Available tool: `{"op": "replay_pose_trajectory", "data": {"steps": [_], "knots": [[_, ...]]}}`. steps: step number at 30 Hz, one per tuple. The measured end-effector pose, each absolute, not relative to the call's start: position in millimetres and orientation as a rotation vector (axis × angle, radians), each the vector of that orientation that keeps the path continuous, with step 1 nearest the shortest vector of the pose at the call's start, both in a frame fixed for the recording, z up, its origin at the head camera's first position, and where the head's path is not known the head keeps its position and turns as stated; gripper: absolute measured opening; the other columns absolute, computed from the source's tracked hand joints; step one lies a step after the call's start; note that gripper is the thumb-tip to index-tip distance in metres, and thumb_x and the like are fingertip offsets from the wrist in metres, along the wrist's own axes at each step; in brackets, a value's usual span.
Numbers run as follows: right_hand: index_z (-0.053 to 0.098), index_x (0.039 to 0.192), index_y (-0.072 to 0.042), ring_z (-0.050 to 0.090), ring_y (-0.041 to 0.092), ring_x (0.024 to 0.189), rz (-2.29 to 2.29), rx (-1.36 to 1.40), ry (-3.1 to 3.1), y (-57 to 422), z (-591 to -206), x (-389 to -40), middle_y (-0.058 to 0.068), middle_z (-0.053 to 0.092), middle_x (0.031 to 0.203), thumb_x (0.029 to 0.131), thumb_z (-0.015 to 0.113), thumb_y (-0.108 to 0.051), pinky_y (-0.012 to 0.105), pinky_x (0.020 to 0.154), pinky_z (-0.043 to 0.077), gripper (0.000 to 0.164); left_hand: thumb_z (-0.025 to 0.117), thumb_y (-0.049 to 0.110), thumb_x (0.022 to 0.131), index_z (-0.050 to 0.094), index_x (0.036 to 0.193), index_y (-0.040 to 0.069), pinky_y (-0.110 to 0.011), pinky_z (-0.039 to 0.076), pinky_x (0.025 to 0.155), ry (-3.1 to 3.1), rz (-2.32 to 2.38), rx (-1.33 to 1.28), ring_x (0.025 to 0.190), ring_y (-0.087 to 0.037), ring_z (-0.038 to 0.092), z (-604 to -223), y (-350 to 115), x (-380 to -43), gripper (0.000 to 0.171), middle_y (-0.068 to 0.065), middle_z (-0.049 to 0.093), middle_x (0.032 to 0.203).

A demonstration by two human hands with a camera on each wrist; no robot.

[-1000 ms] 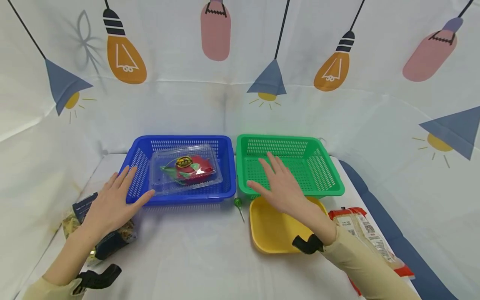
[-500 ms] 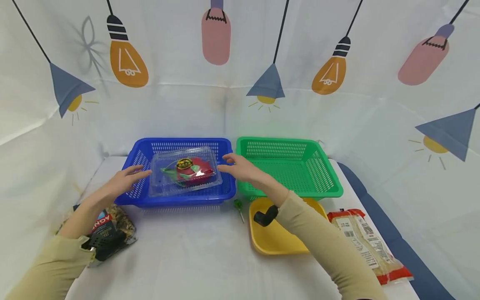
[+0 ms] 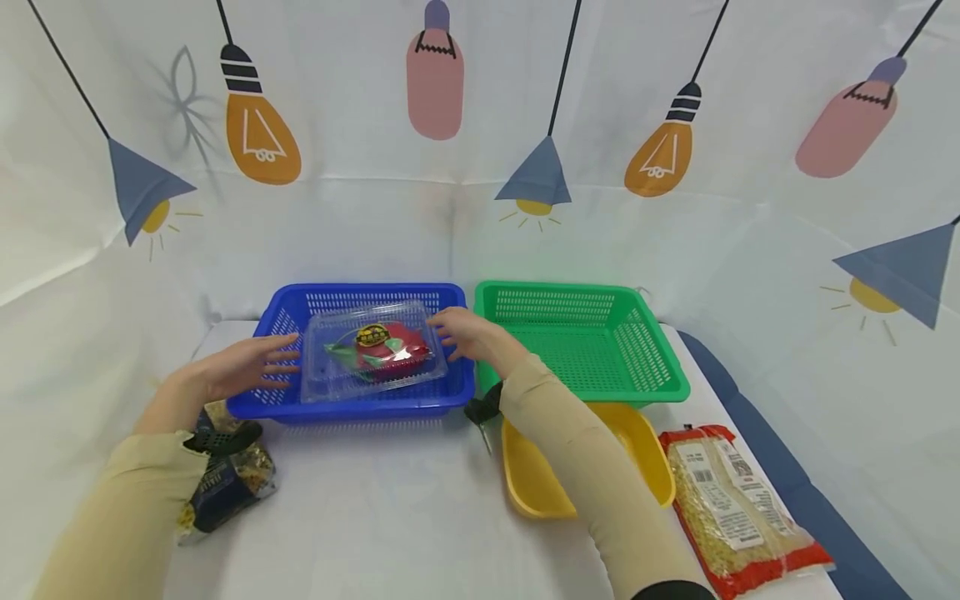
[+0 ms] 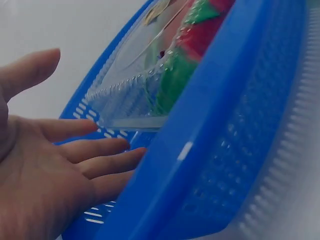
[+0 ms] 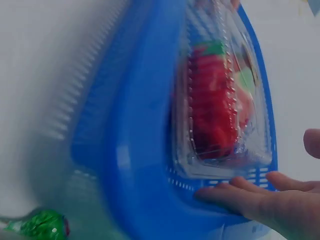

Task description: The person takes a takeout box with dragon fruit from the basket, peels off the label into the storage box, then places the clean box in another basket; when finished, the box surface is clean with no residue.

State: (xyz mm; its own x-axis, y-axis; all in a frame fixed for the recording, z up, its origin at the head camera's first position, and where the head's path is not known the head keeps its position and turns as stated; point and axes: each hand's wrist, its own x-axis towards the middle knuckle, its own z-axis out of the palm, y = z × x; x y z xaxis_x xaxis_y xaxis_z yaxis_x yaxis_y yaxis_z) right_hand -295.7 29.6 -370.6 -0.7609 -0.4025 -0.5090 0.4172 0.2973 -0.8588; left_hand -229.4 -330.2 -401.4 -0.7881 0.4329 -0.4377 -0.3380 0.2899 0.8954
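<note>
A clear plastic clamshell box (image 3: 318, 379) with a red-and-green fruit (image 3: 401, 346), perhaps a dragon fruit, lies slightly askew in the blue basket (image 3: 352, 412). At the basket's left end, my left hand (image 3: 243, 368) reaches over the rim, fingers extended towards the box's side. The left wrist view shows a gap between those fingertips (image 4: 120, 145) and the box. From the other end my right hand (image 3: 474, 335) reaches in, fingers slightly bent beside the box. In the right wrist view its fingers (image 5: 235, 197) are just below the box's end; whether they touch it, I cannot tell.
A green basket (image 3: 581, 350) stands right of the blue one, with a yellow tray (image 3: 630, 433) in front. A green-wrapped lollipop (image 5: 45, 225) lies near the baskets. Packaged food bags lie at left (image 3: 232, 487) and right (image 3: 723, 500). A printed white curtain hangs behind.
Both hands have moved to the blue basket: the right swung left from over the green basket and yellow tray, the left turned inward over the rim. The box has stayed put.
</note>
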Motion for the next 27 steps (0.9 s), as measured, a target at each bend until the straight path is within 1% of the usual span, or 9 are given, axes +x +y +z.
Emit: {"op": "replay_pose_trajectory", "data": {"steps": [4,7,10,12,17,23,27], "knots": [[0.02,0.16,-0.008,0.01,0.04,0.153,-1.54,0.046,1.853,27.3,-376.0,-304.7,0.02,0.012,0.165,0.106,0.047,-0.022,0.066,0.117,0.015,0.061,0.029,0.043,0.11,-0.021,0.156,0.005,-0.06,0.025,0.116,1.887,1.592,0.086,0.148,-0.052,0.006,-406.2,-329.9,-233.2,0.078,-0.029,-0.007,0.163],[0.019,0.16,-0.011,0.012,0.039,0.152,-1.549,0.078,1.825,26.6,-379.5,-308.4,0.021,0.014,0.164,0.106,0.049,-0.022,0.067,0.116,0.016,0.063,0.03,0.042,0.11,-0.021,0.157,0.006,-0.061,0.029,0.114,1.878,1.605,0.095,0.148,-0.054,0.006,-410.1,-328.8,-236.4,0.078,-0.029,-0.008,0.163],[0.019,0.161,-0.015,0.016,0.039,0.152,-1.549,0.084,1.805,25.8,-381.9,-311.3,0.021,0.016,0.164,0.106,0.049,-0.022,0.068,0.115,0.018,0.063,0.032,0.042,0.11,-0.021,0.156,0.007,-0.061,0.033,0.112,1.865,1.635,0.087,0.147,-0.054,0.007,-412.5,-329.0,-238.8,0.079,-0.028,-0.009,0.163],[0.019,0.161,-0.017,0.017,0.039,0.152,-1.542,0.073,1.797,25.0,-382.8,-313.0,0.021,0.016,0.164,0.106,0.05,-0.023,0.069,0.114,0.019,0.063,0.032,0.04,0.11,-0.024,0.156,0.008,-0.061,0.033,0.112,1.839,1.675,0.093,0.147,-0.056,0.006,-412.8,-330.0,-239.5,0.079,-0.029,-0.011,0.163],[0.019,0.161,-0.02,0.017,0.037,0.152,-1.531,0.059,1.787,24.1,-384.3,-316.8,0.019,0.016,0.164,0.105,0.051,-0.023,0.07,0.112,0.024,0.065,0.027,0.038,0.111,-0.024,0.156,0.013,-0.059,0.032,0.113,1.759,1.755,0.12,0.146,-0.057,0.004,-412.7,-333.9,-241.3,0.073,-0.029,-0.014,0.162],[0.021,0.161,-0.021,0.02,0.036,0.151,-1.553,0.069,1.759,24.2,-386.6,-320.4,0.02,0.019,0.164,0.105,0.052,-0.022,0.068,0.107,0.034,0.064,0.027,0.04,0.11,-0.019,0.158,0.013,-0.059,0.029,0.115,1.745,1.762,0.121,0.147,-0.056,0.005,-412.8,-336.8,-243.0,0.072,-0.026,-0.015,0.163],[0.023,0.16,-0.021,0.022,0.037,0.15,-1.56,0.069,1.757,22.9,-387.7,-320.8,0.021,0.022,0.163,0.105,0.052,-0.023,0.067,0.105,0.038,0.063,0.028,0.04,0.11,-0.016,0.159,0.013,-0.059,0.028,0.115,1.749,1.773,0.109,0.148,-0.055,0.005,-413.6,-337.5,-243.0,0.071,-0.025,-0.014,0.164]]}}
